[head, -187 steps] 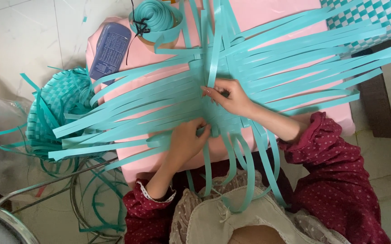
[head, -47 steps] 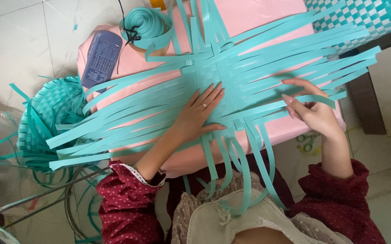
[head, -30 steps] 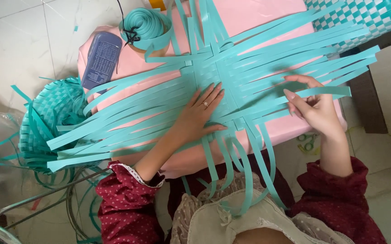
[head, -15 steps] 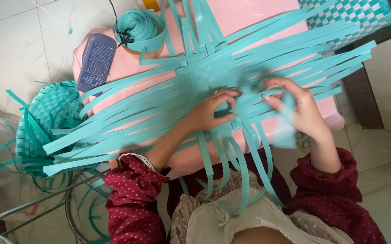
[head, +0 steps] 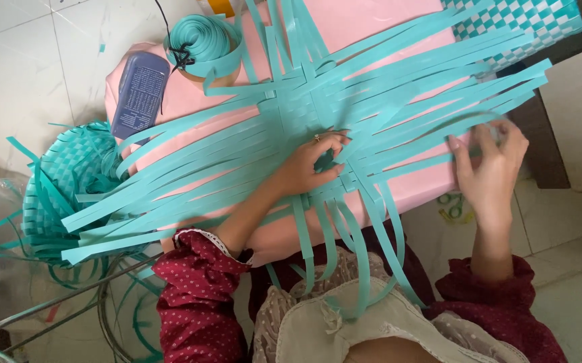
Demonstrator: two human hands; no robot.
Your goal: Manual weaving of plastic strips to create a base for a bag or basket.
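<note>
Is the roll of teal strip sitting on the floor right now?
No, the roll of teal strip rests on the pink table, near its far left corner beside the dark blue case.

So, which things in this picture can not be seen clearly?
- Right hand, head view: fingertips blurred by motion, so its grip on the strip is unclear.
- Left hand: fingertips hidden under the woven strips.
- Checked basket: cut off by the top edge.
- Dark blue flat object: its markings are too small to tell.

Scene evenly lit by soft bright daylight, faint shadows cast, no glare seen, right hand (head: 489,168) smeared by motion blur, centre kept sharp
</note>
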